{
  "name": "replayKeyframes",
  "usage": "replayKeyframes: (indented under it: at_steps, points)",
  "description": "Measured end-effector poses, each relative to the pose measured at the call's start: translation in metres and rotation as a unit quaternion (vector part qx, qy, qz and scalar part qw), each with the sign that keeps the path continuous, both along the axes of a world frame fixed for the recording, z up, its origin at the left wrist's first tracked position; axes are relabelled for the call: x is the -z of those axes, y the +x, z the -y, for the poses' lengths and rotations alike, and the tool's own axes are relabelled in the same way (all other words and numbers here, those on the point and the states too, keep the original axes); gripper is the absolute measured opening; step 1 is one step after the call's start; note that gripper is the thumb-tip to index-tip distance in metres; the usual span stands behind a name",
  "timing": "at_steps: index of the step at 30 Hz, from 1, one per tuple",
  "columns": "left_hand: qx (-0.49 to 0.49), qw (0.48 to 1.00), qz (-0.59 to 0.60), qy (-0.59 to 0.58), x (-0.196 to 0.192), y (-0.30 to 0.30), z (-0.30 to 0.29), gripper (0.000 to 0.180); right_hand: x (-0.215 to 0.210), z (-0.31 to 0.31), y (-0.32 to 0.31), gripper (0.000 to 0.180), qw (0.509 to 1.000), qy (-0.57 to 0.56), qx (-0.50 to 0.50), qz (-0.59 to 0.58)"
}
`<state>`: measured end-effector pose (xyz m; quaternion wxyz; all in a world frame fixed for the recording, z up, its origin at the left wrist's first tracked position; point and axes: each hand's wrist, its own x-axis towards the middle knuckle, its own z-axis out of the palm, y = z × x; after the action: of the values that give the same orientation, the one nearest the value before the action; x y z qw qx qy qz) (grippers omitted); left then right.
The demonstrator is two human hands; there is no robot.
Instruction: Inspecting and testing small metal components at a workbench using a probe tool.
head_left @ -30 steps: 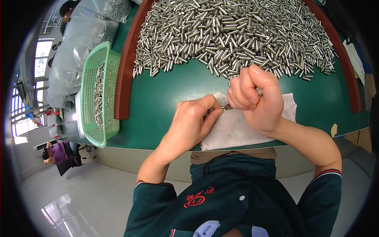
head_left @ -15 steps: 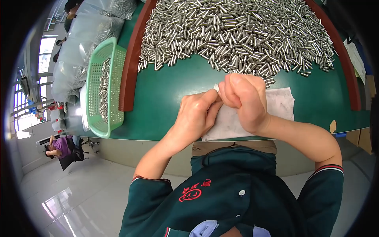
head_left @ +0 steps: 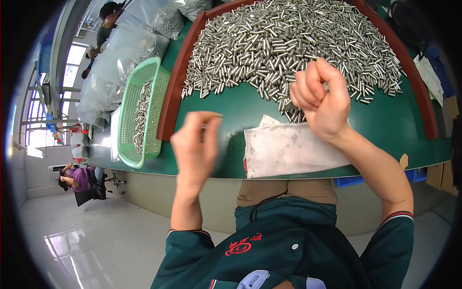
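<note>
Left hand (head_left: 195,144) was blurred, fingers pinching one small metal pin (head_left: 211,115) over the green desk (head_left: 240,113), just right of the green basket (head_left: 139,115). Right hand (head_left: 322,98) was clenched in a fist at the near edge of the pin pile (head_left: 288,43); contents not visible. White cloth (head_left: 284,149) lay under the right wrist.

Clear plastic bags (head_left: 139,43) — beyond green basket (head_left: 144,111)
</note>
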<state>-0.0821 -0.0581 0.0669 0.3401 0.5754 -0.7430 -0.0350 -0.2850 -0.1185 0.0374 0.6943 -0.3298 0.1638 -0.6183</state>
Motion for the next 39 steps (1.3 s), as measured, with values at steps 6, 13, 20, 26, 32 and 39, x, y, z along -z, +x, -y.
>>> replayKeyframes:
  at_steps: [6,13,20,26,32,39]
  points:
    - [-0.265,0.947,0.114,-0.140,-0.043,0.127,0.032,0.012,-0.008,-0.009,0.004,0.039,1.000,-0.008,-0.020,-0.014]
    - [-0.154,0.958,0.200,-0.140,-0.026,0.119,0.058,0.021,-0.002,-0.006,0.006,0.039,1.000,-0.005,-0.024,-0.019]
    - [0.137,0.973,0.183,-0.035,0.018,0.025,0.086,0.012,-0.004,-0.011,0.009,0.040,0.998,0.008,-0.054,-0.024]
    - [0.147,0.973,0.178,-0.018,0.033,0.021,0.090,0.012,-0.003,-0.011,0.009,0.040,0.998,0.014,-0.061,-0.017]
    - [0.124,0.979,0.160,-0.003,0.036,0.016,0.081,0.011,0.001,-0.014,0.011,0.040,0.996,0.023,-0.085,-0.019]
    - [0.120,0.991,0.057,0.014,0.036,0.013,0.077,0.009,0.002,-0.016,0.014,0.040,0.995,0.023,-0.096,-0.027]
